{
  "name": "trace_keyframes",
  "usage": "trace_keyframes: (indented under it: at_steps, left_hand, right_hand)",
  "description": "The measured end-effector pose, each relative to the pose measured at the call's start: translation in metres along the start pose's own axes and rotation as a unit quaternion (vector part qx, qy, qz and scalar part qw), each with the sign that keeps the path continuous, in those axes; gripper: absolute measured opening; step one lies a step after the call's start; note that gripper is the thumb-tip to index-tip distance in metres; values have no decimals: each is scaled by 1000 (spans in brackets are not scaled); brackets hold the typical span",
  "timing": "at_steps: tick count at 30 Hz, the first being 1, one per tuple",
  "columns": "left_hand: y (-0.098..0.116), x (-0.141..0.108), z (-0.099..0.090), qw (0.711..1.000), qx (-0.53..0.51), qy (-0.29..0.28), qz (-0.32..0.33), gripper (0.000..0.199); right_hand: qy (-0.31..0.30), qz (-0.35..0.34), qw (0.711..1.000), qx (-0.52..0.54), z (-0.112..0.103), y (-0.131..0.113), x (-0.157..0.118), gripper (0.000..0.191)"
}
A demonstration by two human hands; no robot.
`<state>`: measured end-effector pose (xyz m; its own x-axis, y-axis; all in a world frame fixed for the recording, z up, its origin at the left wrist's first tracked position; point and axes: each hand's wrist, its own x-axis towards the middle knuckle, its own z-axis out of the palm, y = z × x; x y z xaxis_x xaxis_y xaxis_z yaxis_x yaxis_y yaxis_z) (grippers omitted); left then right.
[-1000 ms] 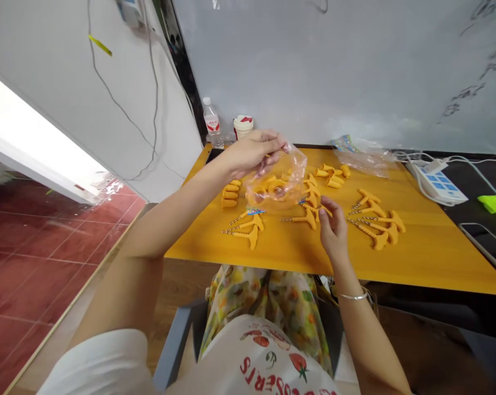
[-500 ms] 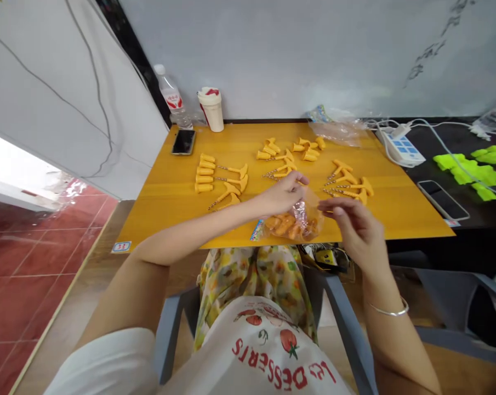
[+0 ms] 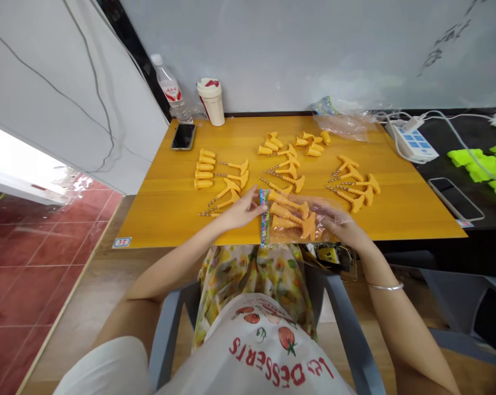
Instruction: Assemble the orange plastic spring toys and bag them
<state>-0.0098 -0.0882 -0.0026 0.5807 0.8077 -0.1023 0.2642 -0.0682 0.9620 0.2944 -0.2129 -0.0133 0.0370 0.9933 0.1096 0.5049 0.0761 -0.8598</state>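
Note:
A clear plastic bag [image 3: 292,220] lies flat at the table's front edge, with several orange T-handled screws inside. My left hand [image 3: 243,209] grips its colourful printed header strip [image 3: 264,218], and my right hand [image 3: 341,227] holds the bag's far end. Rows of similar orange T-handled screws [image 3: 231,185] with metal threaded tips lie on the yellow wooden table [image 3: 408,214], in groups left, middle [image 3: 286,176] and right [image 3: 352,185]. Short orange caps [image 3: 202,169] stand in a stack at left, and more [image 3: 311,144] lie at the back.
A phone [image 3: 183,136], water bottle [image 3: 169,88] and white cup [image 3: 211,101] stand at the back left. A crumpled plastic bag [image 3: 342,123] lies at the back right. Beyond the table are a power strip [image 3: 412,144], another phone [image 3: 455,197] and green pieces [image 3: 475,167].
The bag, bunched before, now lies flat and stretched between my hands, its orange screws spread inside. My right hand has come down onto it. The view has shifted slightly.

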Motion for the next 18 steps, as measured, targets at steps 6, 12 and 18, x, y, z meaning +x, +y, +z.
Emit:
trace_keyframes:
  at_steps: [6, 12, 18]
  left_hand:
    - [-5, -10, 37, 953, -303, 15, -14, 62]
    - [4, -6, 46, 924, -365, 108, -37, 56]
    - [17, 9, 28, 937, -297, 169, 71, 56]
  right_hand:
    - [-119, -22, 983, 139, 12, -47, 19, 56]
    - [-71, -40, 987, 138, 34, -42, 42, 62]
    - [-82, -37, 976, 199, 45, -63, 66, 69]
